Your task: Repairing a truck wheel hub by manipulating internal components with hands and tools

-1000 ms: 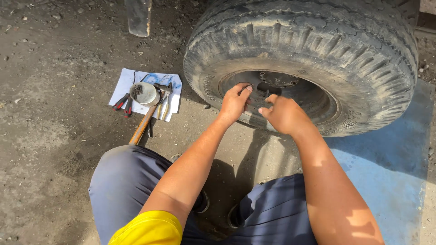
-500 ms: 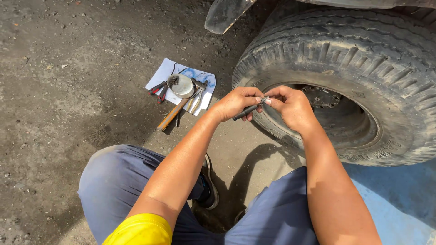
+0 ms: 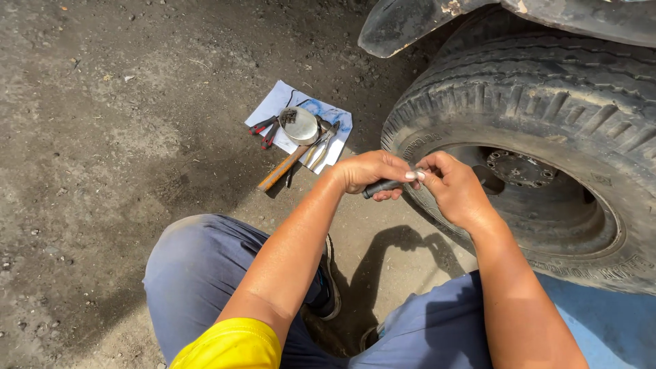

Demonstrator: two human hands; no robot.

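**Small dark tool held between both hands beside the wheel**

Nearest the camera, bent knees in dark blue trousers (image 3: pixel 205 273) are seen above the dirt ground (image 3: pixel 102 137). Just beyond them, a short dark tool (image 3: pixel 381 186) is gripped in the closed left hand (image 3: pixel 369 172), its long axis lying roughly left to right. Its right-hand tip is pinched by the fingers of the right hand (image 3: pixel 454 188), so both hands are equally near. Close behind stands the large tyre (image 3: pixel 547 109). Farther left, a paper sheet (image 3: pixel 273 109) is spread with a round metal tin (image 3: pixel 301 126), red-handled pliers (image 3: pixel 263 130) and a wooden-handled hammer (image 3: pixel 280 169).
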